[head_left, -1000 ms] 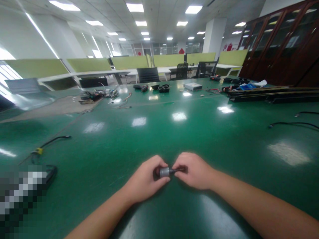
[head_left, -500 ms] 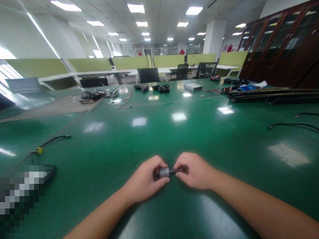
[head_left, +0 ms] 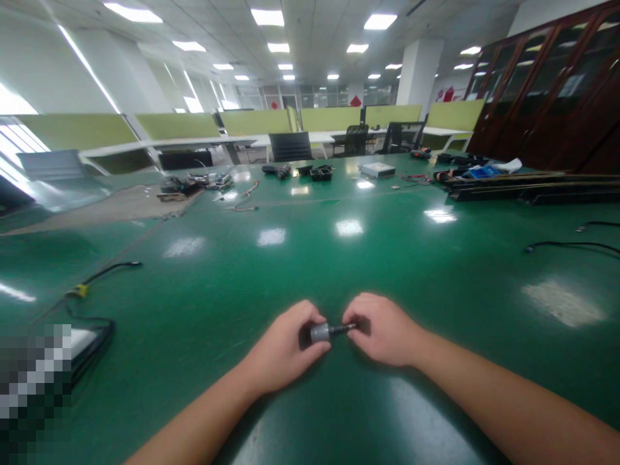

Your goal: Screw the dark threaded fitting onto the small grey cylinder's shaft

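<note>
Low in the middle of the head view, a short grey cylinder with a thin dark shaft [head_left: 320,332] is held level just above or on the green table. My left hand [head_left: 285,349] is closed round the cylinder's left end, thumb below and forefinger above. From the right, my right hand [head_left: 385,329] pinches the tip of the shaft between thumb and forefinger. The hands are a short way apart, with the middle of the shaft showing between them. My left palm hides the cylinder's far end, and its exact kind is unclear.
The glossy green table [head_left: 310,265] stretches ahead. On the left lie a black cable with a yellow tag [head_left: 80,290] and a partly pixelated device [head_left: 33,374]. Cables [head_left: 571,245] and black rails [head_left: 513,187] lie right. Tools and a white box [head_left: 378,169] are far back.
My right hand has slid slightly right along the shaft, so more of it shows. My left hand keeps its hold. The whole view has shifted a little.
</note>
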`<state>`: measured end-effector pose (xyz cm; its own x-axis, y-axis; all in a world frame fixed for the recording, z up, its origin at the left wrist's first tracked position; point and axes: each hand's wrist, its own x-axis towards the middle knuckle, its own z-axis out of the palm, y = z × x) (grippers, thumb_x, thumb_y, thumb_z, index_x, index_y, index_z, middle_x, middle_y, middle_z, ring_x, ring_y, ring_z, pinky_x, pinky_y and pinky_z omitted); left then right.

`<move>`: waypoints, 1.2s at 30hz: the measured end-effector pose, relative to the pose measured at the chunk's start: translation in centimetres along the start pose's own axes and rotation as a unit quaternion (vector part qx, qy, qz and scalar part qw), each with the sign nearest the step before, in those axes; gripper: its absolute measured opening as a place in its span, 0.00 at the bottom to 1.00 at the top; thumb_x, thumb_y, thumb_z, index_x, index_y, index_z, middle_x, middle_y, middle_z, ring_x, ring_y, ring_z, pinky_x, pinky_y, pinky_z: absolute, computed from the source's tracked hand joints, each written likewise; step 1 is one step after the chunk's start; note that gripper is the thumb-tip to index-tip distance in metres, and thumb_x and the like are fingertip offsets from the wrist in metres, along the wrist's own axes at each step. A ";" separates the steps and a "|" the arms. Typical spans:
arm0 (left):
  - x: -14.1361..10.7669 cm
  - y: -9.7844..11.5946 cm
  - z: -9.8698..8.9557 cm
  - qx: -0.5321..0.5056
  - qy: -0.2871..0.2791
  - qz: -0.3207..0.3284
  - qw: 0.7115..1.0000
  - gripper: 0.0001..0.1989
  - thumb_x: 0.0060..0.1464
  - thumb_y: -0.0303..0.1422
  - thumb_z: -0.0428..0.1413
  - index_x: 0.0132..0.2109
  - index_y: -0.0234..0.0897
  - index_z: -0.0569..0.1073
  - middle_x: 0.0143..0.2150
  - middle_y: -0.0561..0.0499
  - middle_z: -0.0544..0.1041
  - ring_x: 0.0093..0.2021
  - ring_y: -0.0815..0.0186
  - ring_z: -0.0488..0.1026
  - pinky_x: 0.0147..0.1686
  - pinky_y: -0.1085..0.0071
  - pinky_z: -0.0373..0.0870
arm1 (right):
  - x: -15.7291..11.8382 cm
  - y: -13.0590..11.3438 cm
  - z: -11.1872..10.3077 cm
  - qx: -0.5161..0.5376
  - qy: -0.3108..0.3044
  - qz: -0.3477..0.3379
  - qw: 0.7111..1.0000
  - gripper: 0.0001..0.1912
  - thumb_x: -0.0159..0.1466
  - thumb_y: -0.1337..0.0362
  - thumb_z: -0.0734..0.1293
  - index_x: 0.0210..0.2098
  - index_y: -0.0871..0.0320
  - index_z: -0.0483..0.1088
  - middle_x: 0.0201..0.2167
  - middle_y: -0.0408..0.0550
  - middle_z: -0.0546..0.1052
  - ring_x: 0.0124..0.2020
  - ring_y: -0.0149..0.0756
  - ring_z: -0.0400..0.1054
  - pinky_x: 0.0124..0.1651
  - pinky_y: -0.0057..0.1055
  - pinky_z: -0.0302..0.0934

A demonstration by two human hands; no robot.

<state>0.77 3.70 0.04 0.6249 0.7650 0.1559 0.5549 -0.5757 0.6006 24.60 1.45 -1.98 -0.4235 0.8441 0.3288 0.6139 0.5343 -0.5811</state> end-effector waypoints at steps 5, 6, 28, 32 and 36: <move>0.1 0.0 -0.1 -0.002 -0.003 -0.001 1.000 0.09 0.53 0.30 0.61 0.42 0.39 0.71 0.40 0.51 0.74 0.40 0.62 0.72 0.40 0.67 0.67 | -0.1 0.3 -0.3 0.006 0.003 0.010 1.000 0.06 0.56 0.73 0.69 0.32 0.57 0.73 0.30 0.43 0.75 0.33 0.34 0.66 0.37 0.30 0.58; 0.1 0.0 -0.1 -0.002 -0.004 -0.003 1.000 0.09 0.53 0.30 0.61 0.42 0.39 0.71 0.40 0.51 0.74 0.40 0.62 0.72 0.40 0.67 0.67 | -0.1 0.4 -0.3 0.008 0.002 0.013 1.000 0.06 0.56 0.73 0.69 0.32 0.57 0.73 0.30 0.43 0.75 0.33 0.34 0.66 0.36 0.30 0.58; -0.1 -0.1 0.0 -0.010 -0.006 -0.011 1.000 0.10 0.54 0.31 0.62 0.43 0.39 0.71 0.41 0.51 0.74 0.41 0.62 0.72 0.41 0.66 0.67 | -0.4 1.9 -1.8 -0.009 0.021 0.112 0.993 0.09 0.54 0.74 0.69 0.33 0.56 0.78 0.30 0.43 0.78 0.31 0.33 0.70 0.35 0.29 0.62; 0.0 -0.2 0.1 -0.012 -0.003 -0.009 1.000 0.10 0.54 0.31 0.62 0.43 0.39 0.71 0.41 0.51 0.74 0.41 0.62 0.72 0.42 0.66 0.67 | -0.6 1.5 -1.8 -0.011 0.012 0.104 0.994 0.09 0.55 0.73 0.70 0.33 0.56 0.78 0.31 0.44 0.78 0.33 0.34 0.69 0.36 0.30 0.62; 0.2 -0.3 0.1 -0.011 -0.003 -0.005 1.000 0.10 0.54 0.31 0.62 0.42 0.39 0.71 0.41 0.51 0.74 0.40 0.62 0.72 0.41 0.67 0.67 | -0.6 1.2 -1.4 0.006 0.002 0.093 0.996 0.08 0.56 0.72 0.71 0.34 0.55 0.79 0.32 0.43 0.78 0.34 0.34 0.69 0.37 0.30 0.60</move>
<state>0.78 3.98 -0.22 0.6227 0.7687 0.1463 0.5487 -0.5623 0.6187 26.50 1.61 -1.82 -0.3011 0.9284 0.2177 0.6728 0.3686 -0.6414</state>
